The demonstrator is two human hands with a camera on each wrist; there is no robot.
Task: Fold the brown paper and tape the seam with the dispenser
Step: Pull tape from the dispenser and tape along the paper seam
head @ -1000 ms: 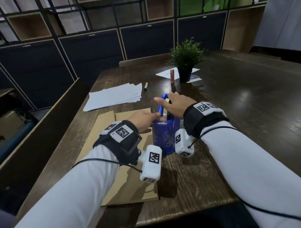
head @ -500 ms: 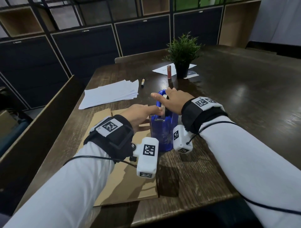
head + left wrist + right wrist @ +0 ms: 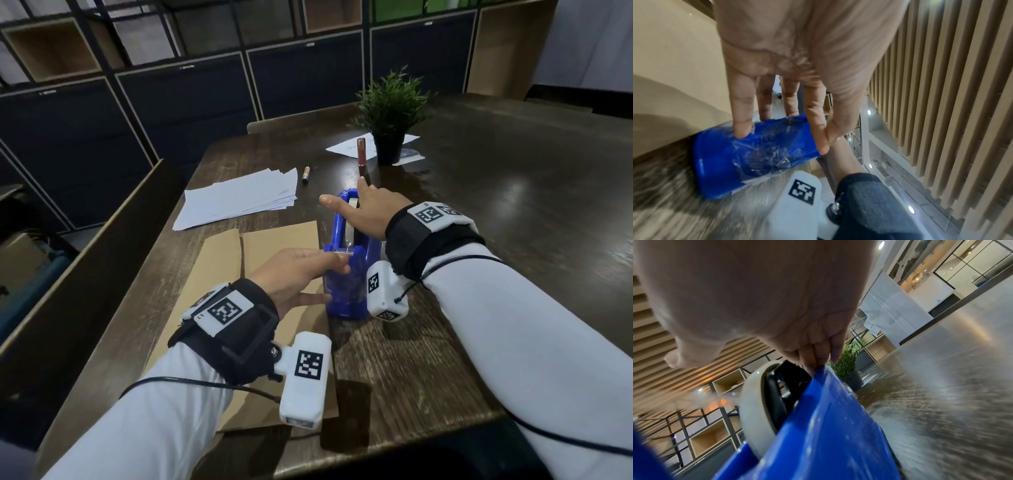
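Dark wood table (image 3: pixel 513 212) before navy cabinets (image 3: pixel 185 102); from left: white sheets (image 3: pixel 239 198), marker (image 3: pixel 306 173), potted plant (image 3: pixel 390 113). Tape strand barely discernible; wrist views blurred. Left hand (image 3: pixel 294 274) over brown paper (image 3: pixel 219 274), thumb and forefinger pinched at blue dispenser (image 3: pixel 349 260) cutter, remaining fingers straight against its front. Right hand (image 3: pixel 370 212) flat, fingers extended, pressing dispenser top beside paper's right edge.

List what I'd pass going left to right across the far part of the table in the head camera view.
White paper stack → black marker → upright reddish-brown tube → potted plant.
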